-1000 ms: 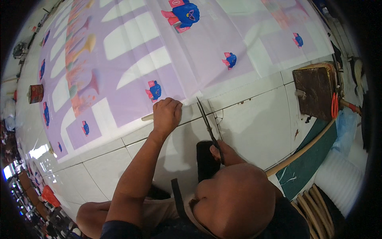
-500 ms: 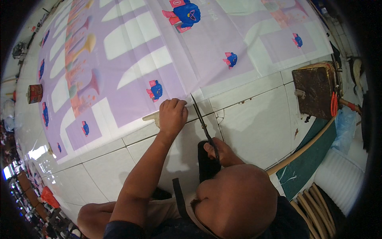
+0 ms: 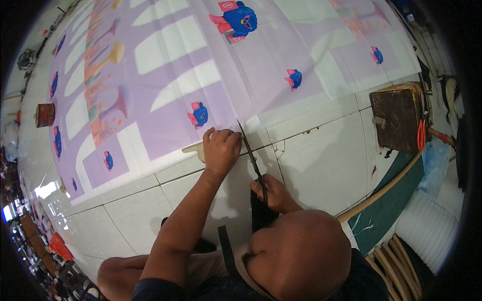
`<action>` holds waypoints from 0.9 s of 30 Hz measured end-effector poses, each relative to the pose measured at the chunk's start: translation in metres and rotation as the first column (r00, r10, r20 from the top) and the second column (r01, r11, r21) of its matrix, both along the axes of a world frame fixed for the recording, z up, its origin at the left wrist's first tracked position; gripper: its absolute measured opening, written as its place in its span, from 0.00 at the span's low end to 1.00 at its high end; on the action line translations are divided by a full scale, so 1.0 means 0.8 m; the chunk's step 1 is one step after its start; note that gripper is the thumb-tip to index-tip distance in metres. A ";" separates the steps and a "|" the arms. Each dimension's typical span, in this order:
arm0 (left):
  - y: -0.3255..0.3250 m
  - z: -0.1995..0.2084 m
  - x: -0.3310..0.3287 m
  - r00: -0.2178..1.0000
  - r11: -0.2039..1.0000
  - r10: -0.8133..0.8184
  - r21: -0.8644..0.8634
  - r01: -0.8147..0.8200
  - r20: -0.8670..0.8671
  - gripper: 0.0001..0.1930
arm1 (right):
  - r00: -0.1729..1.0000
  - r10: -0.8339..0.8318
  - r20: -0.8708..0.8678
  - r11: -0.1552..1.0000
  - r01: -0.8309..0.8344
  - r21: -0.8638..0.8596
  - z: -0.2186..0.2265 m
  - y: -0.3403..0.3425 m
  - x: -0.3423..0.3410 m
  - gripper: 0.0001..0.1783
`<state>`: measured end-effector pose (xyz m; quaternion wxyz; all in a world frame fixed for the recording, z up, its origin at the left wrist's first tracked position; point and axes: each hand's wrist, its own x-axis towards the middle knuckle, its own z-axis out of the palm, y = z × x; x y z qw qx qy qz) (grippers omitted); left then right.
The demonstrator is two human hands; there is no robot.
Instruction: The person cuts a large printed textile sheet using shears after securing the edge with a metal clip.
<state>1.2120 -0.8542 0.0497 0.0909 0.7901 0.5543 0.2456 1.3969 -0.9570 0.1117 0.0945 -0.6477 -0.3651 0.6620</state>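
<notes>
A large lilac printed sheet (image 3: 165,133) with blue-and-pink cartoon figures lies over the floor ahead of me. My left hand (image 3: 221,153) is closed at its near edge, fingers bent over and pinching it. A flat beige piece (image 3: 197,149) sticks out beside that hand; what it is I cannot tell. In my right hand (image 3: 273,194) is a pair of long dark scissors (image 3: 252,159), gripped by the handles. The blades point away from me, tips by the sheet's edge, just right of my left fingers. The blades look nearly together.
White floor tiles (image 3: 321,158) lie under everything. To the right stand a worn brown box (image 3: 396,120) with an orange cord loop (image 3: 421,132), a curved tan tube (image 3: 379,189) over a green mat (image 3: 386,215), and a white foam roll (image 3: 429,226). A small tin (image 3: 45,115) sits far left.
My right hand and the scissors have swung a little left, bringing the blades closer to my left hand. My left hand stays at the sheet's edge, slightly nearer me.
</notes>
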 end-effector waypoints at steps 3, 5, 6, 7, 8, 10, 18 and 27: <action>0.003 0.001 0.011 1.000 1.000 -0.002 0.014 0.002 0.003 0.05 | 1.000 -0.008 0.028 0.997 0.006 0.078 -0.007 -0.006 0.007 0.28; 0.002 0.001 0.011 1.000 1.000 -0.007 -0.002 0.008 0.013 0.06 | 1.000 -0.007 0.030 0.995 0.004 0.096 -0.007 -0.004 0.006 0.28; 0.002 0.001 0.012 0.999 1.000 -0.012 -0.014 0.013 0.034 0.07 | 0.999 -0.004 0.036 0.997 0.001 0.081 -0.004 -0.002 0.008 0.27; 0.000 0.001 0.008 0.999 0.999 -0.013 -0.031 0.015 0.045 0.08 | 0.999 0.002 0.032 0.998 -0.004 0.061 -0.003 -0.001 0.004 0.27; -0.002 0.000 0.003 1.000 0.999 -0.007 -0.037 0.009 0.030 0.08 | 1.000 0.000 0.029 0.996 -0.003 0.091 -0.002 -0.001 0.000 0.27; -0.005 -0.002 -0.004 1.000 0.999 0.003 -0.049 -0.002 0.009 0.08 | 1.000 -0.004 0.031 0.989 0.000 0.150 0.000 -0.004 -0.007 0.26; -0.003 -0.005 0.003 0.999 0.999 -0.005 -0.052 0.007 0.033 0.08 | 0.999 -0.022 0.045 0.981 0.013 0.192 -0.034 -0.027 0.002 0.25; -0.001 -0.005 0.002 0.999 0.995 -0.003 -0.104 0.007 0.046 0.07 | 0.995 0.029 0.091 0.974 -0.049 0.223 -0.028 -0.010 0.001 0.24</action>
